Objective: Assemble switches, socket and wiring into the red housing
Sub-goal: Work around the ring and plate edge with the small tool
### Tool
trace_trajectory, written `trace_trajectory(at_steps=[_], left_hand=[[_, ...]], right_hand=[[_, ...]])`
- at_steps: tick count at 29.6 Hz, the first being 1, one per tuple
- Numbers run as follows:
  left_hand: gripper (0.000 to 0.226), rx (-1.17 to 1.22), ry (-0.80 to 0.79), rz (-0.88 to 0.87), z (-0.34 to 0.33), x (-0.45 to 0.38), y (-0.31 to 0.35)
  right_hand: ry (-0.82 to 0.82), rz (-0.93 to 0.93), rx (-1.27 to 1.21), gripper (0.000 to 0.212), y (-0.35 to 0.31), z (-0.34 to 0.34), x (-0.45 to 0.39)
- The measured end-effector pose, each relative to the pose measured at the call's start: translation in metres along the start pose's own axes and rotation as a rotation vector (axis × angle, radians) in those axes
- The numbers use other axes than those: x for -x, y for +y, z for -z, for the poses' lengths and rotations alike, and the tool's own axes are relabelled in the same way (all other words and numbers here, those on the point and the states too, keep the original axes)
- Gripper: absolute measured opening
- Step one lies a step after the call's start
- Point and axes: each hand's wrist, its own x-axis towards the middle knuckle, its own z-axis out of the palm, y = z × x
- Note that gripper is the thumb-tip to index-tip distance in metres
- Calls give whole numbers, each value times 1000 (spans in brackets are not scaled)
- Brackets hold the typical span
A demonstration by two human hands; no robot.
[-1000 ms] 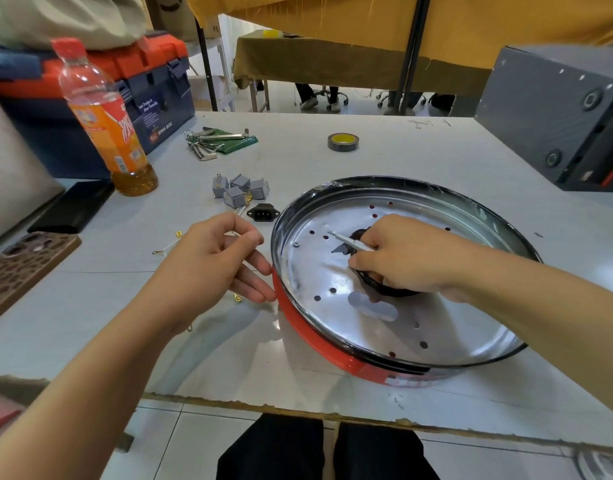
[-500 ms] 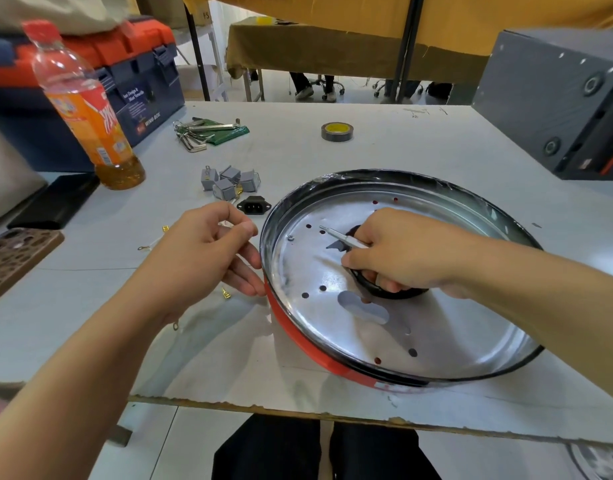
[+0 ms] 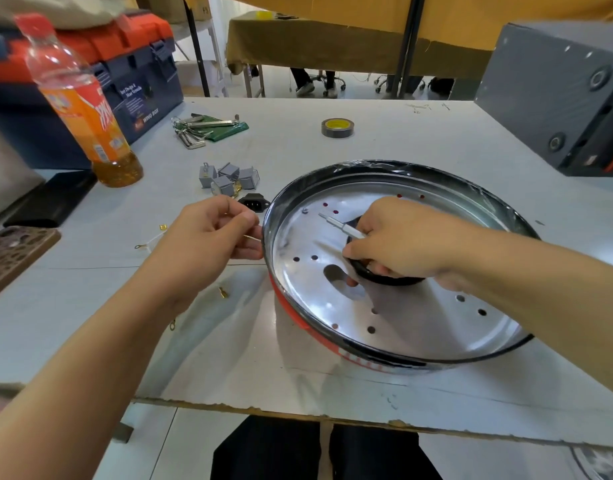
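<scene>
1. The left hand [image 3: 208, 244] has slid in since a second ago and now sits right against the outer rim of the red housing [image 3: 298, 318], where before there was a gap between them.
2. Its thumb and forefinger are curled together in a pinch on something thin; a pale wire [image 3: 149, 241] runs out from under the hand across the counter [image 3: 229, 358], but whether that is what it pinches, I cannot tell.
3. The right hand [image 3: 402, 242] is where it was, inside the housing, fingers curled round a slim silver screwdriver [image 3: 339, 226] whose tip points up and left over the metal plate.
4. The lower fingers of that hand also rest on the black ring [image 3: 384, 279] at the plate's middle.
5. The housing itself lies on the counter in front of the person, shallow and round, black-rimmed, red on the outside wall; inside is a shiny perforated plate with one larger cut-out just left of the ring.
6. Just outside the rim, beyond the left hand, sits the black socket [image 3: 253, 201], with a cluster of grey switches [image 3: 227, 178] touching one another just behind it.
7. Small brass terminals [image 3: 223, 292] lie loose on the counter near the left wrist.
8. At the far left, a bottle [image 3: 87, 112] stands upright with amber liquid only in its bottom part, in front of a blue and orange toolbox [image 3: 132, 77] with its lid closed.
</scene>
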Motion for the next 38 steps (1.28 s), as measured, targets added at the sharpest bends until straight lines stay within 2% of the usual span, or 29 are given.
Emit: trace_trajectory(at_steps=[8, 14, 22, 28, 38], left_hand=[[19, 53, -34, 38, -9, 0, -2], [17, 55, -61, 107, -18, 3, -3], [12, 38, 3, 88, -28, 2, -8], [12, 39, -2, 72, -26, 0, -10], [14, 114, -51, 66, -28, 0, -11]], right_hand=[[-59, 40, 47, 24, 4, 6, 1], [-57, 53, 55, 29, 3, 6, 2], [-59, 61, -12, 25, 5, 0, 1], [-66, 49, -33, 35, 7, 0, -3], [-57, 76, -16, 21, 6, 1, -2]])
